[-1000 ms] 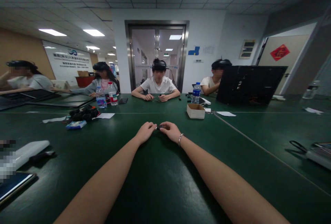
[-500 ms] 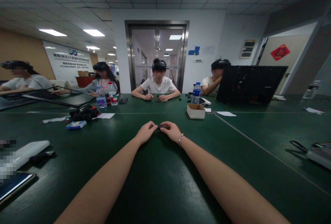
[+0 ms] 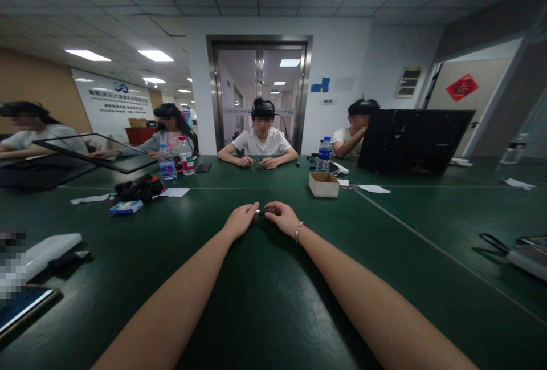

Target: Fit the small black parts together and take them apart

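A small dark object with a silvery end (image 3: 262, 211) spans the gap between my two hands, just above or on the green table (image 3: 265, 279); its exact kind is too small to make out. My left hand (image 3: 241, 220) is closed, with thumb and fingertips pinched at the silvery end. At the dark end my right hand (image 3: 282, 218) pinches with thumb and fingers, a silver bracelet (image 3: 299, 231) on its wrist. Parts of the object are hidden by my fingertips.
Ahead right stands a small open cardboard box (image 3: 323, 187). Farther left lie black cables (image 3: 139, 188) and a blue-white packet (image 3: 126, 207). A phone (image 3: 25, 307) is at the near left. Several people sit around the table; a large black screen (image 3: 414, 141) stands at right.
My left fingers have shifted slightly left along the object, and its silvery end now shows. At far left, a person's thin black frame has moved and tilted.
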### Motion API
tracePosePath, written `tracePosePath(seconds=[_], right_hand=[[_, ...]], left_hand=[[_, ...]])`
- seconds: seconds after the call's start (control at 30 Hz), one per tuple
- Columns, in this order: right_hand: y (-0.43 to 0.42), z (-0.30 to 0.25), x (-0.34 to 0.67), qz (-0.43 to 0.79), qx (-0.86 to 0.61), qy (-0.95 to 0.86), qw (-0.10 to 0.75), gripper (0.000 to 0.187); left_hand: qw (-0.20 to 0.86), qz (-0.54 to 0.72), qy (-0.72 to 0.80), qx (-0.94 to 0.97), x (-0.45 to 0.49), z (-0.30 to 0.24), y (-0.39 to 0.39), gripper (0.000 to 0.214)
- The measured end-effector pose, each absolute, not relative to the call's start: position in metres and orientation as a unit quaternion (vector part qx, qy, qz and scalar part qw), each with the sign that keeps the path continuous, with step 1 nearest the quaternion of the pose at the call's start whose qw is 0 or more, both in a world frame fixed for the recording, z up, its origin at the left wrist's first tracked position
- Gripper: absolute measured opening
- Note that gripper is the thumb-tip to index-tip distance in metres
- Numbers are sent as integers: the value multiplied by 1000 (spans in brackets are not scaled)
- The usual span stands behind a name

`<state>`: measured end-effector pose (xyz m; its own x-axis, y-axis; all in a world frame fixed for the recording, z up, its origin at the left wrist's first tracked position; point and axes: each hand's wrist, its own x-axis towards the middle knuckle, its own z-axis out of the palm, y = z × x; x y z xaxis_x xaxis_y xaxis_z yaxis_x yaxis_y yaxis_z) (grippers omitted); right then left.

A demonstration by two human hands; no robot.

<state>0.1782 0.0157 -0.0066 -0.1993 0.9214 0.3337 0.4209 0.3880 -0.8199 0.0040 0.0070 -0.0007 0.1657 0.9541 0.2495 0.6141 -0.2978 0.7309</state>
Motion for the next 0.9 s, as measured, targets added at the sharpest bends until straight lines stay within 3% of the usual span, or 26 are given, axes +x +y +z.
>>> tracePosePath(seconds=[0.1,0.23,0.4,0.77,0.9], right_hand=[[15,-6,179,290,-466,-720,425,27],[16,-6,179,289,-463,-725,420,28],[15,-5,179,290,-470,-715,429,27],[13,-4,179,301,-458,-730,408,30],[15,-6,180,305,-461,-718,423,30]], left_hand=[[232,353,529,736,4,0,6,50],[228,332,549,732,4,1,4,60],[223,344,527,744,5,3,0,49],[246,322,578,709,7,7,-1,64],[235,329,565,719,6,5,-1,59]])
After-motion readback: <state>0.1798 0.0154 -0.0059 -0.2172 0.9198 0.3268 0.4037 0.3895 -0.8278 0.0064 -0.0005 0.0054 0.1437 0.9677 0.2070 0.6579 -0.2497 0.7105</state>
